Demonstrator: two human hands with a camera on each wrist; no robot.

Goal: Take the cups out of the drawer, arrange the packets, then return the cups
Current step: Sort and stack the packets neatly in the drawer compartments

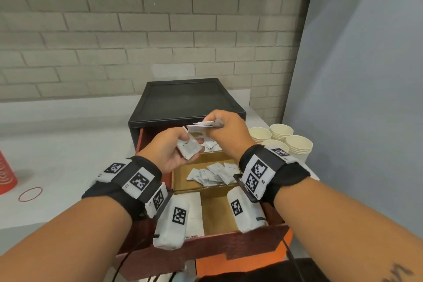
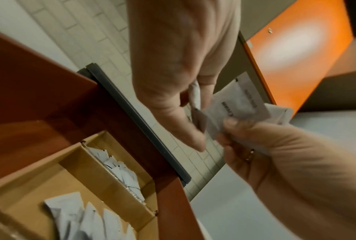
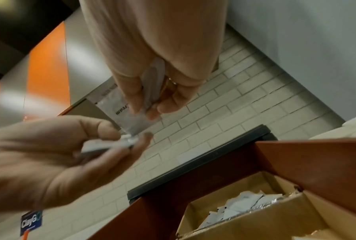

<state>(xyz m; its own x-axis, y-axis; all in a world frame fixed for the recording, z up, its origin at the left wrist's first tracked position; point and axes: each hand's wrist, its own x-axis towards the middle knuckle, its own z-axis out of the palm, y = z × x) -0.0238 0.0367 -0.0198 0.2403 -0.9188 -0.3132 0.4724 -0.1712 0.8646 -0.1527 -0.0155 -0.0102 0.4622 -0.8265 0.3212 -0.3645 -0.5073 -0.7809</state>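
Note:
An open red-brown drawer (image 1: 206, 244) has cardboard compartments. Loose white packets (image 1: 212, 174) lie in the middle one, and more packets (image 1: 209, 145) in the back one. Above the back compartment my left hand (image 1: 180, 143) grips a white packet marked "Cream" (image 1: 189, 147). My right hand (image 1: 214, 126) pinches a flat bundle of packets (image 1: 200, 126) just beside it. In the left wrist view, my right hand (image 2: 275, 162) holds a cream packet (image 2: 240, 100). In the right wrist view, my left hand (image 3: 70, 154) holds packets edge-on (image 3: 109, 145). Stacks of cream paper cups (image 1: 281, 139) stand on the counter to the right of the drawer.
The drawer belongs to a black cabinet (image 1: 185, 98) against a brick wall. On the white counter at the left are a red container (image 1: 5, 174) and a red rubber band (image 1: 30, 194). A grey-blue panel (image 1: 366, 75) closes off the right side.

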